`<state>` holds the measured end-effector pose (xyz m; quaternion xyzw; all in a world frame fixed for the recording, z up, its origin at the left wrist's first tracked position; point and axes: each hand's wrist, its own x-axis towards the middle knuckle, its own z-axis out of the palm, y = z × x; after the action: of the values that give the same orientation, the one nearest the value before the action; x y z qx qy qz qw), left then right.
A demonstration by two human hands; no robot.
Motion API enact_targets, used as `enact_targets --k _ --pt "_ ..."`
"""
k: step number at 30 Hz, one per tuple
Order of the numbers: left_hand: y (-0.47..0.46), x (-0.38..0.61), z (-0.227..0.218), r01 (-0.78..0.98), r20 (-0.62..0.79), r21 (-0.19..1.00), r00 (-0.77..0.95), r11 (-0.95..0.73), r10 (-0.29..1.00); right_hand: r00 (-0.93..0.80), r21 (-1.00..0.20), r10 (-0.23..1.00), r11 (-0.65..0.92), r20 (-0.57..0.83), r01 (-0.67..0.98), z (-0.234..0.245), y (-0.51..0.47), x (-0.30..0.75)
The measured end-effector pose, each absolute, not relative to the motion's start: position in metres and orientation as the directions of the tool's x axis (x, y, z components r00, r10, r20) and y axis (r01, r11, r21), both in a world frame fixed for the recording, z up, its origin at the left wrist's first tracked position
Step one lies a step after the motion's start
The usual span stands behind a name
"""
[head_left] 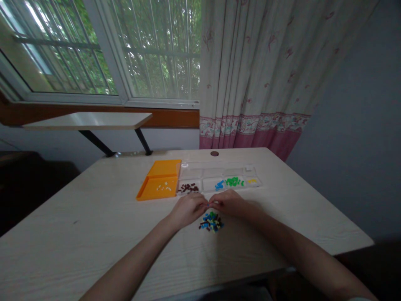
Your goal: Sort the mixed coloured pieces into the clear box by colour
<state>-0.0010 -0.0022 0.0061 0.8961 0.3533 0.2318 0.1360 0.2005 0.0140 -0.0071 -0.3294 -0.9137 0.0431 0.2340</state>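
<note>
Pinching a tiny bluish piece (pixel 208 205) fingertip to fingertip between left hand (pixel 190 207) and right hand (pixel 230 201). Holding it just beyond a mixed brick pile (pixel 211 222), toward near edge of table (pixel 103 234).

A: What sort of room surrounds us?

B: A domestic-looking interior, note the floral curtain (pixel 250 62) with its pink lower band, hung beside a framed window (pixel 108 50); bars (pixel 61 43) and foliage (pixel 175 67) lie beyond the glass.

A: And its use?

B: A study corner, by the pale wood-grain desk (pixel 94 221), raised shelf (pixel 100 120) and cable hole (pixel 214 154). Home or dormitory, I cannot tell.
</note>
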Motion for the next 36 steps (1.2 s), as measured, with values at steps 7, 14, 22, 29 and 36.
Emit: enact_targets --k 7,14,22,29,36 --pt "0.0 -0.004 0.007 0.515 0.402 0.471 0.597 -0.716 0.694 -0.625 -0.283 0.62 0.78 0.475 0.558 -0.007 0.014 0.199" --pt "0.0 -0.005 0.009 0.534 0.347 0.51 0.59 -0.675 0.729 -0.522 -0.27 0.593 0.778 0.614 0.567 -0.001 0.015 0.203" --pt "0.002 -0.009 0.005 0.461 0.224 0.529 0.734 -0.712 0.641 -0.202 -0.284 0.547 0.674 0.812 0.682 0.013 0.021 0.221" --pt "0.002 -0.009 0.007 0.504 0.235 0.416 0.744 -0.757 0.625 -0.212 -0.295 0.57 0.665 0.794 0.686 0.012 0.024 0.222" --pt "0.003 -0.014 0.011 0.573 0.2 0.278 0.751 -0.771 0.63 -0.195 -0.384 0.769 0.5 0.608 0.776 0.005 0.04 0.231"
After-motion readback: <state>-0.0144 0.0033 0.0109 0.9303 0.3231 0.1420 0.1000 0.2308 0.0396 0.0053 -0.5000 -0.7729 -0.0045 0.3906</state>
